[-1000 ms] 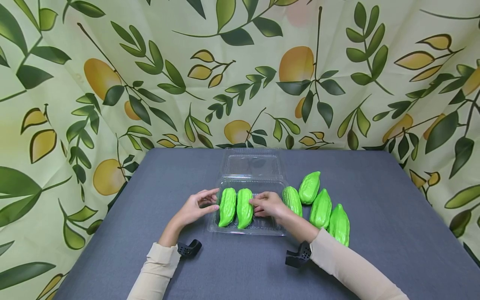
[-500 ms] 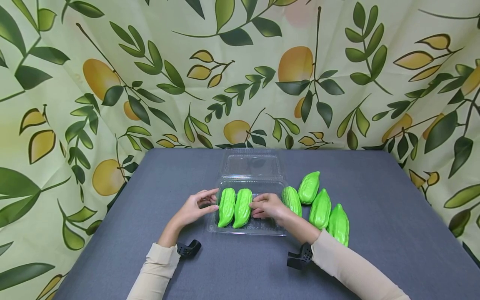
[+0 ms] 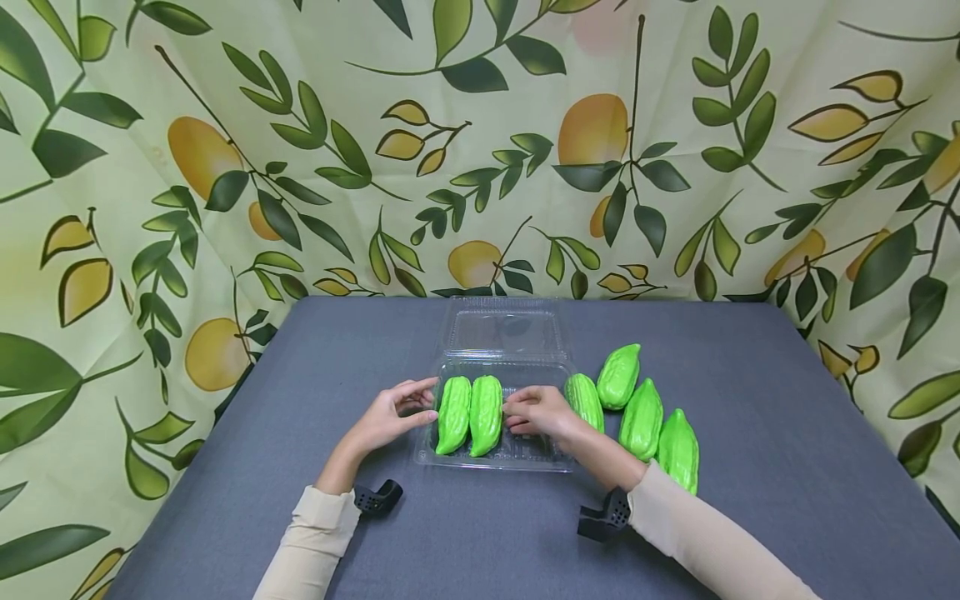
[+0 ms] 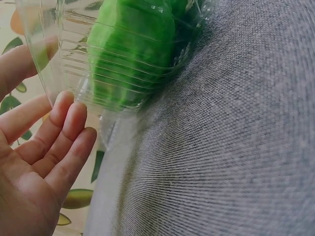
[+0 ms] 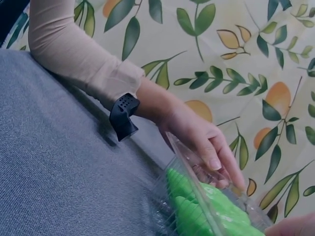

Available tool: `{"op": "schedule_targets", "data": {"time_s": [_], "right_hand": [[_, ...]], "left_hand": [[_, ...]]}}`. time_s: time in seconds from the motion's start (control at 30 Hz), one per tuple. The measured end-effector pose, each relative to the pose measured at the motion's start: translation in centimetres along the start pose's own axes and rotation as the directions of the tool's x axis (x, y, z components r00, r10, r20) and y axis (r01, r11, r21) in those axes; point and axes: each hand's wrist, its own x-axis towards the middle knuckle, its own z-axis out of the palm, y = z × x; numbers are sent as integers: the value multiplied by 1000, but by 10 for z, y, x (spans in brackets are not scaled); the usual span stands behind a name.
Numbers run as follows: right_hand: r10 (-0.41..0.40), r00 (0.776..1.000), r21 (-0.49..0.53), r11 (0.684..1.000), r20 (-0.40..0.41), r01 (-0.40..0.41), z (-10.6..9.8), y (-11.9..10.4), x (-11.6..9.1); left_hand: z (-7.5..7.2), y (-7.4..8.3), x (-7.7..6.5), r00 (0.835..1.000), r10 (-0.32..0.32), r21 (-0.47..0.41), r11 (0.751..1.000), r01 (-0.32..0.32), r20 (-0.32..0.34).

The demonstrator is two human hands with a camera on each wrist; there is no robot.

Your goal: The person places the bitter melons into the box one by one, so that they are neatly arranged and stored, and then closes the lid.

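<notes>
An open clear plastic container (image 3: 450, 458) stands mid-table with two green bitter melons inside, side by side in its left half: a left melon (image 3: 453, 415) and a right melon (image 3: 486, 415). My left hand (image 3: 386, 417) holds the container's left rim, thumb and index finger reaching over it. Through the clear wall, the left wrist view shows a melon (image 4: 130, 44) close to these fingers. Inside the container, my right hand (image 3: 542, 412) is just right of the second melon, fingers loosely bent and holding nothing. In the right wrist view my left hand (image 5: 199, 137) reaches over the rim.
The container's clear lid (image 3: 502, 329) lies folded back behind it. Several more bitter melons (image 3: 641, 419) lie to the right, some partly hidden by my right forearm. A patterned cloth (image 3: 480, 167) hangs behind the grey table (image 3: 360, 333).
The right melon in the container has shifted left against its neighbour and straightened slightly. My right hand's fingertips have come away from it a little. The left hand has stayed put.
</notes>
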Motion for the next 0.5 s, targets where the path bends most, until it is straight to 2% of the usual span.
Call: {"op": "schedule_targets", "data": {"time_s": [0.5], "right_hand": [[-113,992,5,994,49,113,-16,-8,-18]], "left_hand": [[1,-1,0,1000,6,-2,1000,-6,-3]]}}
